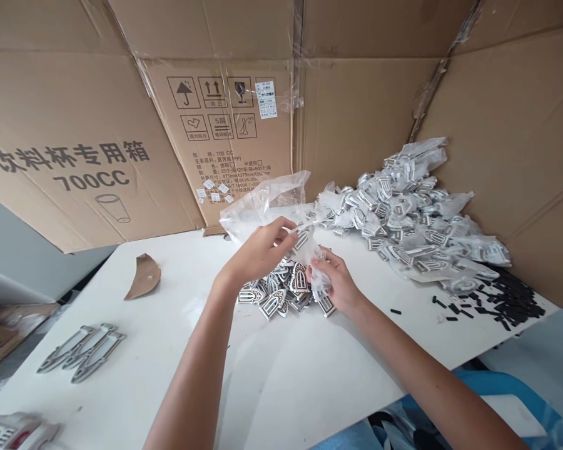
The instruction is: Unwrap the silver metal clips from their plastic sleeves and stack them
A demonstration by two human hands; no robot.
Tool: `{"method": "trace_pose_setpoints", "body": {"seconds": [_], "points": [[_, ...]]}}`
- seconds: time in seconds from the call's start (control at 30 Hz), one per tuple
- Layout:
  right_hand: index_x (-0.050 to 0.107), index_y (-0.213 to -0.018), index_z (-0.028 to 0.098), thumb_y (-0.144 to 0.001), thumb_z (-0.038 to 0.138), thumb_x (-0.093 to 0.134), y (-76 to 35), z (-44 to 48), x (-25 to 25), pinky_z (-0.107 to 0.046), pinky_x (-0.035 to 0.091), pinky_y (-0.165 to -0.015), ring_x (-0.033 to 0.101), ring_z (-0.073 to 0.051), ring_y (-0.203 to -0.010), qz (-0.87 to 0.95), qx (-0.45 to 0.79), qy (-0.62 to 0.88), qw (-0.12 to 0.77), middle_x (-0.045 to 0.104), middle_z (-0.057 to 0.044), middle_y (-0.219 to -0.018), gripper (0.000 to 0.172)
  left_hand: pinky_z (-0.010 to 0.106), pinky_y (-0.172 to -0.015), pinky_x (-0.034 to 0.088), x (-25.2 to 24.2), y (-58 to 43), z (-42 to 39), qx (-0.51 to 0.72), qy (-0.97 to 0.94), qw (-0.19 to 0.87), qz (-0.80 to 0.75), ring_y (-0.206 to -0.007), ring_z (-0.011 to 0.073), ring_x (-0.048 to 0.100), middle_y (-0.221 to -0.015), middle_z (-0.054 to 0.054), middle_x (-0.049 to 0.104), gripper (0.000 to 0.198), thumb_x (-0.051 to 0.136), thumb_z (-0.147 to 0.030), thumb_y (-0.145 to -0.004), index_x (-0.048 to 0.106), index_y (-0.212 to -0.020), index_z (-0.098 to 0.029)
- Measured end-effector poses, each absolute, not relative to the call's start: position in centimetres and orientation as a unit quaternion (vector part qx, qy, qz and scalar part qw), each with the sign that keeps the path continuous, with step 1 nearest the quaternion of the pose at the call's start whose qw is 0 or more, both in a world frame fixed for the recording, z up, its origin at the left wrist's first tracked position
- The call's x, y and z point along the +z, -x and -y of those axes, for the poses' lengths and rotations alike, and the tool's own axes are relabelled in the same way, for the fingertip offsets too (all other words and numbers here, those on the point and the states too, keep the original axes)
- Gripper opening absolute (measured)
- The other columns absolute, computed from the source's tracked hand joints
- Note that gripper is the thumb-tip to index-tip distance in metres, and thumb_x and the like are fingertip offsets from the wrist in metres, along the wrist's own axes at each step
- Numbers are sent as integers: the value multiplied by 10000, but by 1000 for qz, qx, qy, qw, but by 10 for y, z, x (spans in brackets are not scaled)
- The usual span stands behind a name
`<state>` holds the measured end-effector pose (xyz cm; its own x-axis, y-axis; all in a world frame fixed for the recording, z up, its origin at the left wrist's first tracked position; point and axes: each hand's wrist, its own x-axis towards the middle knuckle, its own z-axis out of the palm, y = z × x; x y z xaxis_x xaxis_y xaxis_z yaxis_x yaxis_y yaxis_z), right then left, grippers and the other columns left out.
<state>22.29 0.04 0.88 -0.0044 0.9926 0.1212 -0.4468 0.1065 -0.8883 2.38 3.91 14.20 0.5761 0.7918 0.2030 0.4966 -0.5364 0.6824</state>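
A pile of silver, arch-shaped metal pieces (274, 300) with dark openwork patterns lies on the white table under my hands. Over it, a crumpled clear plastic bag (315, 250) is bunched between both hands, with a metal piece showing through near the top. My left hand (265, 250) has its fingers curled at the bag's upper left side; its fingertips are partly hidden. Lower down on the right, my right hand (335, 281) grips a gathered part of the plastic, beside an upright arch piece (300, 278).
Bagged metal pieces (403, 212) are heaped at the back right, with small black strips (507, 300) in front. Three metal frames (84, 350) and a brown scrap (144, 277) lie left. A white device (16, 432) sits at the lower left corner. Cardboard walls (361, 119) enclose the back.
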Motion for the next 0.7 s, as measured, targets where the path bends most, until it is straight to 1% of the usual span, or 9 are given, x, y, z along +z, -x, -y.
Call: {"method": "trace_pose_setpoints", "body": {"seconds": [0.1, 0.2, 0.33, 0.47, 0.57, 0.7], "points": [[718, -921, 245, -800, 451, 926, -223, -4, 4, -250, 399, -507, 536, -140, -562, 389, 581, 352, 622, 670, 15, -673, 317, 359, -803, 588, 145, -18, -39, 267, -828, 314, -381, -913, 218, 740, -1049, 77, 795, 355, 515, -473, -1105, 667, -1287, -209], [719, -925, 240, -798, 453, 927, -222, -7, 2, -251, 388, -506, 520, -130, -554, 386, 587, 360, 614, 689, 10, -710, 324, 356, -805, 604, 144, -15, -41, 271, -826, 326, -372, -943, 222, 750, -1096, 90, 798, 381, 543, -483, -1092, 691, -1296, -197], [676, -872, 248, -807, 486, 917, -223, -6, 5, -256, 357, -497, 495, -132, -522, 389, 575, 371, 617, 655, 28, -638, 345, 359, -842, 620, 143, -15, -46, 285, -828, 309, -372, -982, 224, 757, -1169, 97, 803, 338, 560, -448, -1078, 746, -1197, -192], [670, -843, 254, -803, 504, 915, -223, -3, 11, -267, 327, -482, 476, -136, -496, 395, 530, 407, 630, 621, 40, -586, 352, 356, -859, 616, 142, -14, -48, 300, -830, 279, -379, -989, 222, 763, -1124, 77, 815, 285, 576, -408, -1064, 768, -1122, -206], [703, -849, 249, -795, 491, 918, -224, -4, 13, -277, 349, -496, 516, -146, -531, 396, 488, 418, 656, 647, 29, -643, 328, 369, -869, 611, 143, -11, -49, 313, -825, 251, -399, -953, 225, 776, -1071, 67, 828, 252, 609, -394, -1043, 775, -1098, -213], [706, -817, 238, -782, 462, 926, -225, -5, 13, -278, 380, -523, 565, -150, -589, 380, 462, 418, 684, 672, 17, -749, 316, 383, -883, 612, 144, -2, -52, 324, -817, 229, -419, -972, 232, 781, -1066, 57, 839, 203, 663, -372, -997, 795, -1052, -229]]}}
